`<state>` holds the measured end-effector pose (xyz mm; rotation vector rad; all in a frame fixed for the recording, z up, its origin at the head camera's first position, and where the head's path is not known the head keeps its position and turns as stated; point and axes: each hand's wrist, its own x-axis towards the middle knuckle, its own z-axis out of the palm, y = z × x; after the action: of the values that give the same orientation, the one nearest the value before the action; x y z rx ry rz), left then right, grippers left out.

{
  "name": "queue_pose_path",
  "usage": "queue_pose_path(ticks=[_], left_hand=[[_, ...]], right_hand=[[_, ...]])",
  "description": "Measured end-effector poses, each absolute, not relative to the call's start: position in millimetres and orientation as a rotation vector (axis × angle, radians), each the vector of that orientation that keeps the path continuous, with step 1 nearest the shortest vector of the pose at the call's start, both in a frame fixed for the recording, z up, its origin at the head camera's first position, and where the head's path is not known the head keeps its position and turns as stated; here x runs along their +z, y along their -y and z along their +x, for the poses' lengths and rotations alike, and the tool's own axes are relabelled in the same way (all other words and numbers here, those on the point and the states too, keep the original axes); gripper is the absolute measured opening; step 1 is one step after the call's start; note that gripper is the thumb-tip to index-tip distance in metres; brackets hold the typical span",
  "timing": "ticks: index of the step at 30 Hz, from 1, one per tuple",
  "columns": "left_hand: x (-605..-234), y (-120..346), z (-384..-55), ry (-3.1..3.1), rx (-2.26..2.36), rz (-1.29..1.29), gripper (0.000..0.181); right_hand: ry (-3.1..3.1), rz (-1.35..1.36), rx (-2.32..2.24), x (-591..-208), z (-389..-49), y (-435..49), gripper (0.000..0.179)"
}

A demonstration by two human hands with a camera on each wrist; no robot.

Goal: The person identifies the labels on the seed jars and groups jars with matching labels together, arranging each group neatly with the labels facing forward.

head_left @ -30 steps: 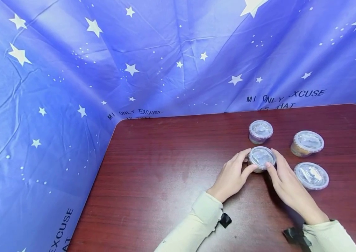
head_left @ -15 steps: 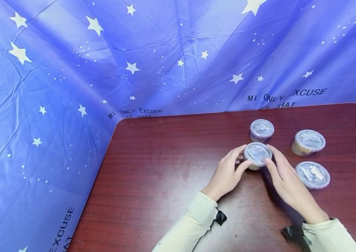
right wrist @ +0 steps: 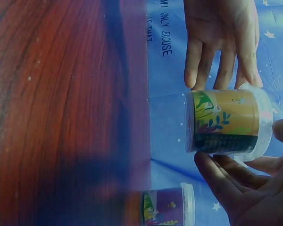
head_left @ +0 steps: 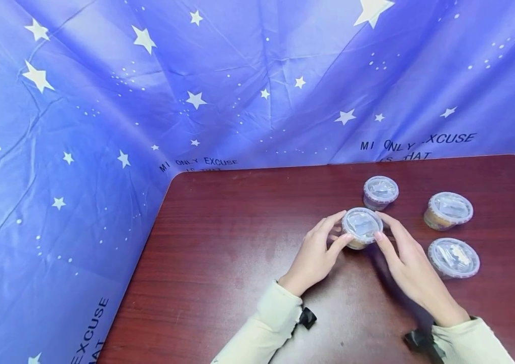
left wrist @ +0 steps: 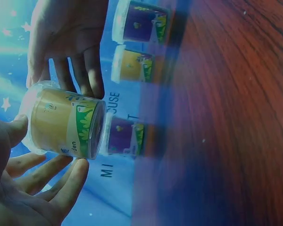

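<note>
A small round plastic tub (head_left: pixel 362 227) with a clear lid is held between both hands over the middle right of the table. In the left wrist view the same tub (left wrist: pixel 63 123) shows a yellow label with green leaves, and its base is raised off the table. My left hand (head_left: pixel 314 253) grips its left side, thumb near the lid rim and fingers along the wall. On the opposite side my right hand (head_left: pixel 414 268) grips it, thumb on the rim. In the right wrist view the tub (right wrist: pixel 226 120) also shows a dark printed panel.
Behind the held tub stands a purple-labelled tub (head_left: pixel 381 192). To the right are a yellow-labelled tub (head_left: pixel 447 210) and, nearer, another lidded tub (head_left: pixel 453 258), close to the right hand. A blue star-patterned cloth (head_left: pixel 239 76) hangs behind the red-brown table (head_left: pixel 203 253).
Both hands have carried the held tub leftward, away from the tubs on the right. The other tubs stay in place; the camera view has shifted slightly.
</note>
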<state>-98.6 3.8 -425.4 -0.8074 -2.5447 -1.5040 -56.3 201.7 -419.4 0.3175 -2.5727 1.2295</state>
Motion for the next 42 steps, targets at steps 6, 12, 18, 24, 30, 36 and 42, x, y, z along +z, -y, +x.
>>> queue_pose_path(ticks=[6,12,18,24,30,36,42], left_hand=[[-423,1,-101,2.516,-1.594,-0.829,0.046],[-422,9,-102,2.508,-1.726,-0.802,0.045],[-419,21,-105,2.516,-1.736,-0.784,0.042],[-419,34,-103,2.558,-1.731,-0.742,0.042],[-419,43,-102,2.57,-1.765,-0.687,0.041],[-421,50,-104,2.6,-1.818,-0.656,0.038],[-419,54,-105,2.555,-1.97,-0.602,0.037]], right_hand=[[2.55,0.331,1.245,-418,-57,-200,0.045],[2.535,0.358,1.267,-417,-60,-195,0.044],[2.532,0.384,1.272,-416,-65,-187,0.043],[2.547,0.413,1.302,-417,-69,-178,0.039],[2.577,0.436,1.329,-417,-74,-172,0.035],[2.616,0.433,1.364,-415,-75,-167,0.031],[2.61,0.435,1.407,-411,-77,-161,0.031]])
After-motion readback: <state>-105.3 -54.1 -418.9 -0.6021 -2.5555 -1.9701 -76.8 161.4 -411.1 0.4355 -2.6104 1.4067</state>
